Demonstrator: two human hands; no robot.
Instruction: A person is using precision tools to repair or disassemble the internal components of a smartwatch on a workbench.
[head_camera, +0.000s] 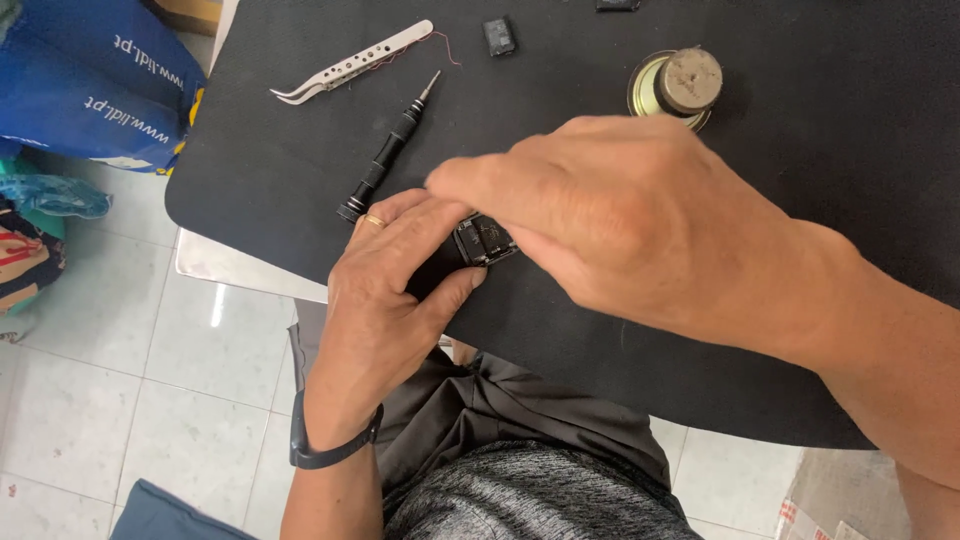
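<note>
From the head view, the left hand (385, 290) clamps a small black gadget (482, 240) at the near edge of the dark counter (820, 150). The right hand (610, 215) covers it from above — fingers curled, grip hidden. A black screwdriver (388, 155) lies just beyond — tweezers (350, 65) farther back.

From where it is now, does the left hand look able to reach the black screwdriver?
Probably yes. The screwdriver lies on the mat just beyond the left hand with nothing between them, though that hand now grips a small black device.
</note>
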